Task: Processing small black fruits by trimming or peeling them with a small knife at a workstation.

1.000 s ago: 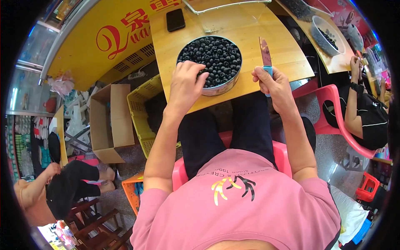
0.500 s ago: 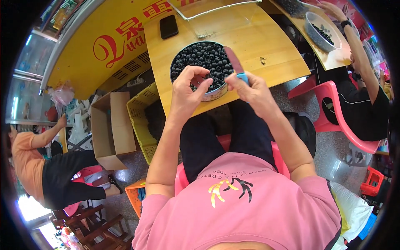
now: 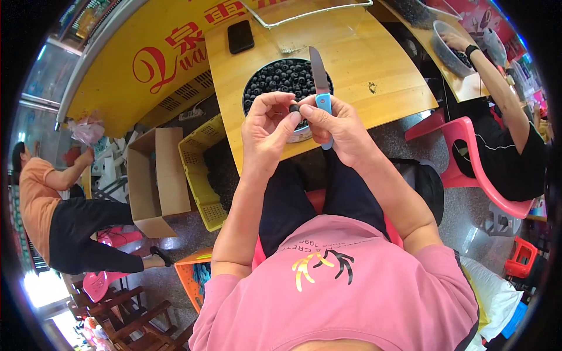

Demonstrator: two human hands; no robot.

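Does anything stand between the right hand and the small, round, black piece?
Nothing visible: the right hand has its thumb at the small, round, black piece; the grey-bladed, blue-handled knife points away.

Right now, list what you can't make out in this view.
Head view, all four:
Dark fruit: sides covered by the left hand and right hand.
Round tin: near wall partly behind both hands.
Clear container: far end cut off by upper edge.
Yellow crate: dark contents too dim to identify.
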